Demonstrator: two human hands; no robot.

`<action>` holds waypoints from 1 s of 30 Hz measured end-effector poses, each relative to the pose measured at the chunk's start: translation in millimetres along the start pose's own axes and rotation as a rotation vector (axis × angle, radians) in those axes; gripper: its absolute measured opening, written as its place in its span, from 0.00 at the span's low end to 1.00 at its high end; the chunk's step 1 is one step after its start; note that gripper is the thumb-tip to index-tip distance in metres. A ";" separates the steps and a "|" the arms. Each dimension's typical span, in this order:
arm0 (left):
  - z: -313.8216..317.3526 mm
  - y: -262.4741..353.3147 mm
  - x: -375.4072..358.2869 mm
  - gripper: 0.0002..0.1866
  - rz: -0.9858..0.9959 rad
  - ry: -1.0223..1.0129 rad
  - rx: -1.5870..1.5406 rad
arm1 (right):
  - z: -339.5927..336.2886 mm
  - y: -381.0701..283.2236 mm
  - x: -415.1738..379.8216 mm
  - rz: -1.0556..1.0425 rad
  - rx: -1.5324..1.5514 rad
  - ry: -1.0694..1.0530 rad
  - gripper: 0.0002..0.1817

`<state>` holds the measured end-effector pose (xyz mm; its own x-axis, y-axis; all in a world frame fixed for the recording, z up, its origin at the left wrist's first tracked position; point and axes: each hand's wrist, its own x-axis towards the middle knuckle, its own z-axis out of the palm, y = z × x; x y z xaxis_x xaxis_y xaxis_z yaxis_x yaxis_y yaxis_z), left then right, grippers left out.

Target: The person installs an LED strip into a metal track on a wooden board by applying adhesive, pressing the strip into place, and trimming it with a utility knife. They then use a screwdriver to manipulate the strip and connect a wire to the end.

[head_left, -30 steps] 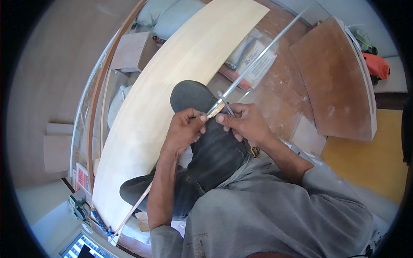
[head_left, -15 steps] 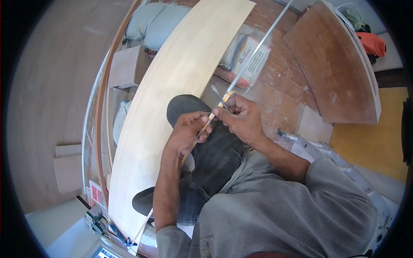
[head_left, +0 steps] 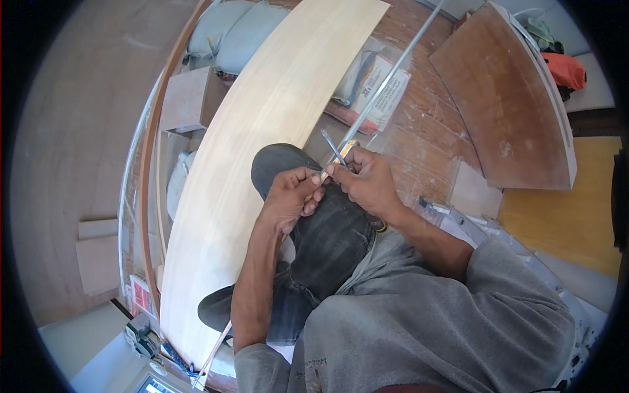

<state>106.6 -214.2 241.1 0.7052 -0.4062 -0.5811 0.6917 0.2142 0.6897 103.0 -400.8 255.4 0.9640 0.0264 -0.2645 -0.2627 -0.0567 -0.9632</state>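
My left hand (head_left: 293, 196) pinches the near part of a narrow orange-and-white strip (head_left: 339, 154) between thumb and fingers, over my knee. Just beyond it, my right hand (head_left: 368, 180) is closed around the same strip, thumb on top. A thin grey metal rod-like tool (head_left: 333, 145) also sticks out of the right hand, crossing the strip; its kind is unclear. Past the right hand, a long pale rod (head_left: 400, 62) runs in line with the strip toward the top. Below my left forearm, a thin pale length (head_left: 213, 354) shows at the lower left.
A long curved pale wood panel (head_left: 216, 177) lies beneath my legs. Left of it are a wooden box (head_left: 185, 101), stuffed sacks (head_left: 229, 33) and a curved brown rail (head_left: 149, 150). At right stand a brown curved panel (head_left: 508, 98), a yellow board (head_left: 563, 209) and a metal ladder-like frame (head_left: 517, 245).
Both hands keep their grip at nearly the same spot. My left hand has edged slightly toward the right hand, and the view has shifted a little.
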 end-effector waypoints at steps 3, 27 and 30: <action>1.2 -1.9 1.6 0.08 -0.004 0.015 0.009 | -2.0 13.9 3.7 -0.073 -0.078 0.035 0.10; 1.4 -2.1 -33.8 0.09 0.075 0.032 0.225 | -39.7 -40.1 -7.8 0.055 -0.325 -0.244 0.13; -12.2 -9.2 -60.4 0.09 0.041 0.048 0.187 | -65.3 -81.1 -14.8 -0.061 -0.664 -0.449 0.15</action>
<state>59.5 -180.8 264.6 0.7421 -0.3567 -0.5675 0.6242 0.0593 0.7790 112.7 -461.8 340.5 0.8304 0.4395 -0.3424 0.0050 -0.6204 -0.7843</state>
